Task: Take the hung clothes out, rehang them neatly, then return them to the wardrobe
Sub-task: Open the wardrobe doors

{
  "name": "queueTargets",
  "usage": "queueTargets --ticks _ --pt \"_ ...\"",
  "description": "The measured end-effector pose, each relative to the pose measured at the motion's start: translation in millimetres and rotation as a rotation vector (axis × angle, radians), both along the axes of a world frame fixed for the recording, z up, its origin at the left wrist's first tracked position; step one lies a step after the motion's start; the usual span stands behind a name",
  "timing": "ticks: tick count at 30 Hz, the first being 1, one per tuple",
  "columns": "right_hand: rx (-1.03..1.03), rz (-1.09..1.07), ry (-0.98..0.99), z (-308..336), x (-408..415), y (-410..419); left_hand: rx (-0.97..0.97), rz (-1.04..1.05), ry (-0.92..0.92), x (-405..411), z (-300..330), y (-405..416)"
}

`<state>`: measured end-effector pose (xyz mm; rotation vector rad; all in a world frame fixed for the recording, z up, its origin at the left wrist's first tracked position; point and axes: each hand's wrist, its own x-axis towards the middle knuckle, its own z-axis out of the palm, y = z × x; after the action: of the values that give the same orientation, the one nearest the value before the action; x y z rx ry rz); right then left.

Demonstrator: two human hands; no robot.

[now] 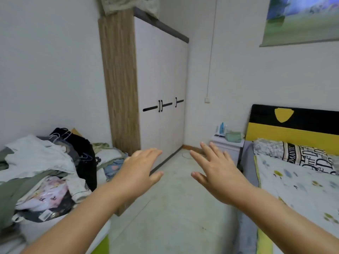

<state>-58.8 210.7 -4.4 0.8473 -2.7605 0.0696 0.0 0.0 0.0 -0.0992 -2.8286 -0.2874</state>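
Observation:
A tall white wardrobe (pixel 161 74) with a wood-grain side panel stands against the far wall, its three doors closed and fitted with black handles (pixel 160 106). Both of my arms reach forward over the floor in front of it. My left hand (pixel 141 169) is flat, fingers together, holding nothing. My right hand (pixel 216 169) is spread with fingers apart, also empty. A heap of clothes (pixel 44 167) lies at the left, with several white and dark hangers (pixel 60 136) sticking out of its top.
A bed (pixel 300 184) with a patterned sheet, pillows and a yellow-black headboard (pixel 293 125) fills the right side. A small white nightstand (pixel 227 145) with bottles stands between bed and wardrobe. A bundle (pixel 128 4) rests on top of the wardrobe. A grey floor strip (pixel 174 208) runs ahead.

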Motion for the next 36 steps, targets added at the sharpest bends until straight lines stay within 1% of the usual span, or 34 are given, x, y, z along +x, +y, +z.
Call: queueTargets --ticks 4,10,18,23,29,36 --pt "0.079 -0.009 -0.051 -14.7 -40.5 -2.4 -0.005 0.021 -0.057 -44.8 -13.4 -1.9" --pt "0.135 -0.042 -0.158 -28.5 -112.4 -8.1 -0.032 0.057 -0.099 -115.2 -27.6 -8.1" --pt "0.186 -0.066 -0.258 -46.1 -185.2 -47.0 -0.034 0.092 -0.189 -186.1 -50.6 -51.2" --pt "0.184 -0.119 -0.290 -50.4 -230.9 -90.5 -0.029 0.048 -0.236 -237.2 -61.9 -97.9" --pt "0.154 -0.154 -0.331 -42.5 -277.8 -147.6 -0.025 -0.032 -0.263 -300.8 -55.4 -160.6" --pt "0.126 -0.165 -0.355 -45.5 -334.4 -178.7 -0.012 -0.158 -0.325 -375.4 -61.9 -187.4"
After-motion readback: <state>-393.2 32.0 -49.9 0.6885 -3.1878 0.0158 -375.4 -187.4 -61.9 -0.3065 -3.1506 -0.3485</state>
